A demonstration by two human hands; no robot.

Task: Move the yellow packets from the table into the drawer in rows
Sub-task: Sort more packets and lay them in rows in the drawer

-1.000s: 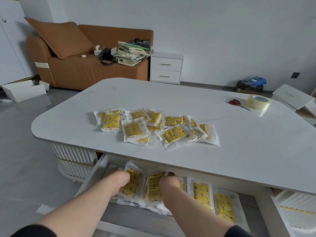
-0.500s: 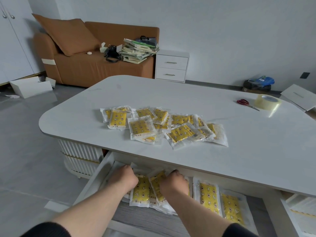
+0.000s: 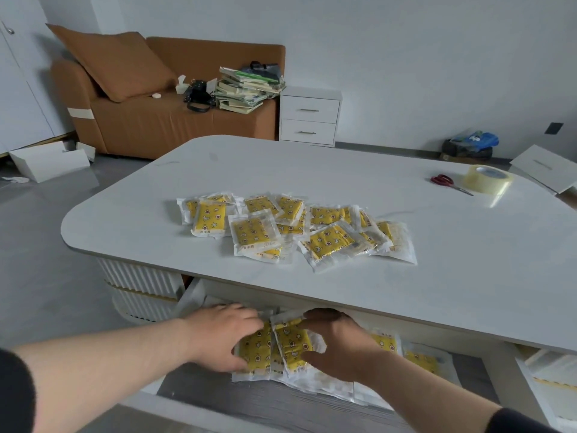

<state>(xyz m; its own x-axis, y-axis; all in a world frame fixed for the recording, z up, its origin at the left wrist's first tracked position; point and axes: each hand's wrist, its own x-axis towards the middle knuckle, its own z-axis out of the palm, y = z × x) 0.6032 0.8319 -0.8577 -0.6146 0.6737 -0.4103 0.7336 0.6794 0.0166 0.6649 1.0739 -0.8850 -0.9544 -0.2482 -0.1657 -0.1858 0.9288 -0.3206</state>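
Several yellow packets [image 3: 296, 229] lie in a loose, overlapping pile on the white table [image 3: 468, 260]. Below the table's front edge the drawer [image 3: 281, 404] stands pulled out, with a grey wood-grain floor. My left hand [image 3: 218, 335] holds a yellow packet [image 3: 254, 348] by its left edge inside the drawer. My right hand [image 3: 340, 345] grips the neighbouring packet [image 3: 290, 339] between fingers and thumb. The two packets lie side by side, touching. More packets [image 3: 421, 360] lie flat in a row to the right, partly hidden by my right arm.
Red-handled scissors [image 3: 441, 180] and a roll of clear tape [image 3: 487, 179] sit at the table's far right. The tabletop overhangs the back of the drawer. A brown sofa [image 3: 156, 126] and a white nightstand [image 3: 309, 117] stand beyond the table.
Both hands have shifted the two packets in the drawer closer together and squarer to each other. The pile on the table has not changed.
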